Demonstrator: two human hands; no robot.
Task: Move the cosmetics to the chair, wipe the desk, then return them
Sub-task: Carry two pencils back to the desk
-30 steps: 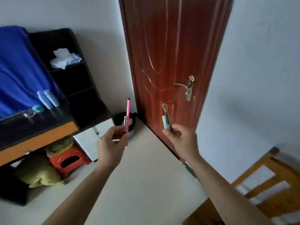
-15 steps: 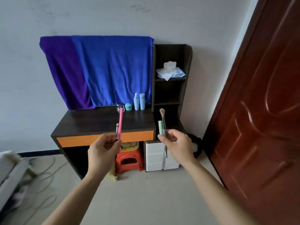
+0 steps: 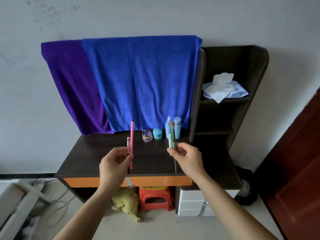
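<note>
Left hand [image 3: 114,163]: fingers and thumb curled round a pink pencil [image 3: 132,141] and a short small brush [image 3: 128,144]; both upright, the pencil reaching higher.
Right hand [image 3: 187,158]: pinches a pale green stick [image 3: 170,141] and a long makeup brush [image 3: 172,125], bristles up; the brush's dark handle pokes out below the hand.
Hands to desk: both are seen against the front half of the desk [image 3: 97,153], apart from each other; whether they are over the top or short of it, I cannot tell.
Edges: the front edge runs below the wrists, with orange drawer fronts [image 3: 161,181] under it; a dark shelf unit [image 3: 242,118] walls the right side; blue towel [image 3: 147,80] and purple towel [image 3: 72,87] hang along the back.
Room: the widest stretch of dark top lies left of the clear jar [image 3: 147,135].
Cosmetics on the desk: clear jar, teal jar [image 3: 157,133] and two blue bottles [image 3: 177,127] in a row at the back right, beyond the right hand.
Below: red stool [image 3: 155,198], yellow plush toy [image 3: 128,203], white drawer box [image 3: 190,203].
Shelf: a pack of wipes [image 3: 225,87].
</note>
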